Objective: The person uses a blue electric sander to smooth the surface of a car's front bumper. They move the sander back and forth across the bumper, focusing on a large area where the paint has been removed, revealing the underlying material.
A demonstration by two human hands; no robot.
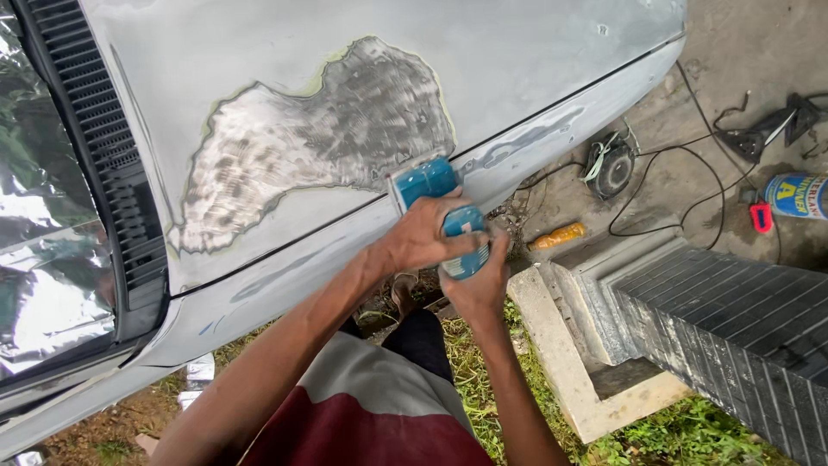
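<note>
**Sander at the panel edge: watch the seam and the cord**

You have both hands closed on the blue electric sander (435, 200). Your left hand (424, 235) wraps over the top of its body, and your right hand (476, 278) grips the rear handle from below. The tool's pad sits against the grey car bonnet (517, 60), right at the near-right edge of the ground-down filler patch (319, 138), just above the dark seam between bonnet and fender (285, 285).

The likeliest slip is the pad tipping over that seam. If you lean your weight to the right, the edge can dig in and gouge the fender's crown or cut through the primer beside the patch.

Your grip is high on the tool, so a catch on the panel edge could twist it out of line.

On the concrete to the right, black cables (690, 185) loop near another power tool (611, 166) and a blue tin (795, 195). I cannot tell which cable feeds your sander; a snagged lead would jerk the pad across the finish.
</note>
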